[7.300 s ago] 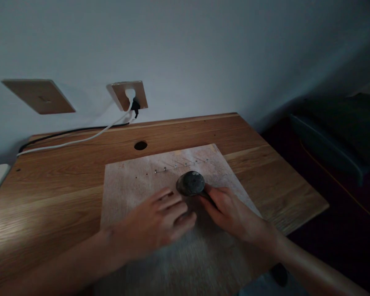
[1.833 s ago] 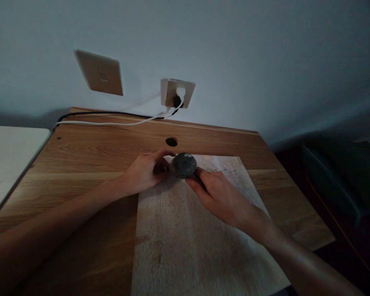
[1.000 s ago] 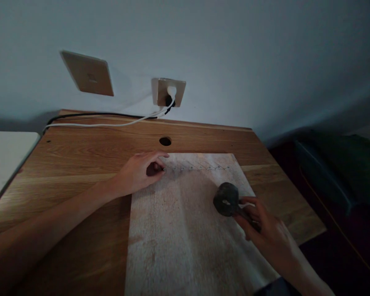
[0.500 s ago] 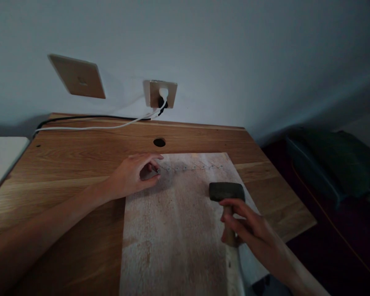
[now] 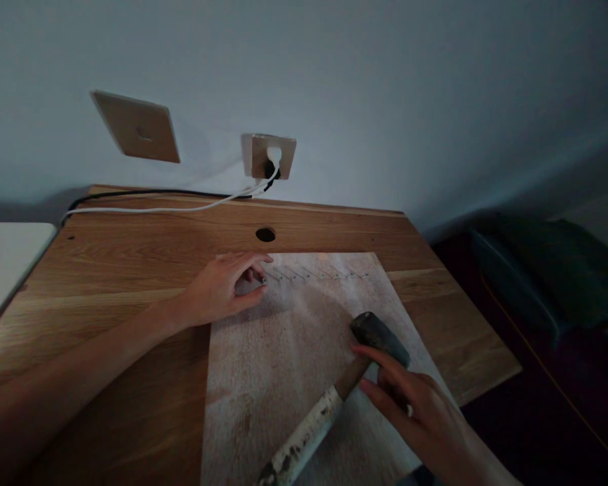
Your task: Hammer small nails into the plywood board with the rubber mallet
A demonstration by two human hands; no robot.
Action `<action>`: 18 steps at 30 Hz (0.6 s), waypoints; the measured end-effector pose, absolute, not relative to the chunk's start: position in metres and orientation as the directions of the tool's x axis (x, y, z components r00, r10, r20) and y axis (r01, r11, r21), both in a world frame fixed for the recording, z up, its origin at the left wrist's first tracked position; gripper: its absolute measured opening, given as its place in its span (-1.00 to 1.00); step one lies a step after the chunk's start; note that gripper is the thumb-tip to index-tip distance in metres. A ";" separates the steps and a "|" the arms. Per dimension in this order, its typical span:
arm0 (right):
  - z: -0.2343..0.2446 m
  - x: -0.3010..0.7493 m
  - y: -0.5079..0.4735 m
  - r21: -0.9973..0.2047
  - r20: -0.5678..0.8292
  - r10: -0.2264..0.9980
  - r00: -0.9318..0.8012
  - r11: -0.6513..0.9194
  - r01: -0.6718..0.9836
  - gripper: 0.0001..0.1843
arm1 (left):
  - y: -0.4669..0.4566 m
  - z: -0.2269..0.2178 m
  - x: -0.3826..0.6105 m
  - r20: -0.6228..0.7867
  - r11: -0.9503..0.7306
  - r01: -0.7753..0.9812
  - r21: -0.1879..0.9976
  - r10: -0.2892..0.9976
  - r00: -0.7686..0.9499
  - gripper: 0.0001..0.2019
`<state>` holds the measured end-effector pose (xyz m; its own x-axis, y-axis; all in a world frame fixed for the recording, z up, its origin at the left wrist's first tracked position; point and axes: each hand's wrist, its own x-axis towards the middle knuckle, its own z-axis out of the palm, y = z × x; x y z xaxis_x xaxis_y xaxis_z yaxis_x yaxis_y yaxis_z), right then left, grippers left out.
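Note:
A pale, worn board (image 5: 284, 351) lies on a wooden desk (image 5: 106, 270). A row of small nails (image 5: 319, 275) stands along the board's far edge. My left hand (image 5: 223, 293) rests at the left end of that row, with its fingers curled and pinched round a nail (image 5: 263, 279). A hammer (image 5: 380, 335) lies flat on the board, with its dark head to the right and its pale handle (image 5: 304, 435) running towards me. My right hand (image 5: 410, 412) is over the hammer's neck with its fingers stretched out, touching it lightly and not gripping it.
The desk has a cable hole (image 5: 265, 234) just behind the board. On the wall are a socket (image 5: 268, 155) with white and black cables (image 5: 157, 209) and a blank plate (image 5: 136, 127). A white surface (image 5: 5, 256) adjoins the desk on the left. Dark furniture (image 5: 537, 270) stands to the right.
My right hand swung the hammer away from the nails to the right, laid it flat on the board and opened. My left hand stayed at the left end of the nail row.

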<state>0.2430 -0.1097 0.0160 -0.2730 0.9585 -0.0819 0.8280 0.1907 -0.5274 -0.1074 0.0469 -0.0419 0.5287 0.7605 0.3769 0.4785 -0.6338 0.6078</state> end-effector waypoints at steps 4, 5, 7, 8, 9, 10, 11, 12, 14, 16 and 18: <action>0.007 0.241 -0.119 -0.482 0.149 0.947 -0.284 0.321 0.815 -0.70 | 0.047 -0.041 -0.107 0.362 -0.624 0.491 0.608 0.768 0.528 -0.63; 0.003 0.241 -0.121 -0.435 0.238 0.928 -0.288 0.367 0.822 -0.72 | 0.047 -0.040 -0.107 0.359 -0.622 0.504 0.599 0.772 0.525 -0.62; -0.006 0.240 -0.128 -0.325 0.391 0.861 -0.327 0.461 0.826 -0.69 | 0.048 -0.036 -0.108 0.360 -0.619 0.544 0.566 0.779 0.513 -0.61; -0.009 0.240 -0.131 -0.282 0.429 0.827 -0.362 0.504 0.816 -0.67 | 0.048 -0.035 -0.110 0.357 -0.616 0.568 0.546 0.784 0.508 -0.59; -0.012 0.240 -0.134 -0.254 0.438 0.802 -0.406 0.544 0.800 -0.65 | 0.049 -0.033 -0.111 0.348 -0.609 0.590 0.530 0.791 0.503 -0.56; -0.014 0.240 -0.137 -0.239 0.420 0.787 -0.452 0.576 0.781 -0.64 | 0.049 -0.031 -0.114 0.333 -0.598 0.612 0.517 0.799 0.500 -0.52; -0.016 0.241 -0.140 -0.228 0.389 0.776 -0.497 0.604 0.764 -0.63 | 0.049 -0.029 -0.117 0.310 -0.583 0.632 0.510 0.810 0.497 -0.47; -0.016 0.242 -0.142 -0.213 0.357 0.766 -0.535 0.624 0.752 -0.61 | 0.048 -0.028 -0.120 0.278 -0.565 0.651 0.506 0.822 0.497 -0.43; -0.017 0.245 -0.146 -0.162 0.323 0.741 -0.589 0.656 0.737 -0.57 | 0.048 -0.029 -0.127 0.193 -0.526 0.684 0.505 0.842 0.504 -0.39; -0.019 0.248 -0.148 -0.116 0.337 0.715 -0.613 0.678 0.726 -0.53 | 0.047 -0.032 -0.136 0.098 -0.505 0.704 0.499 0.840 0.534 -0.38; -0.023 0.252 -0.149 -0.100 0.360 0.697 -0.620 0.689 0.717 -0.55 | 0.048 -0.036 -0.146 0.057 -0.529 0.699 0.482 0.814 0.578 -0.31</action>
<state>0.2519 -0.1486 -0.0226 -0.6197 0.6972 0.3603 0.7173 0.6895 -0.1004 -0.1464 0.0479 -0.0358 0.5776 0.8143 0.0572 0.6985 -0.5293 0.4816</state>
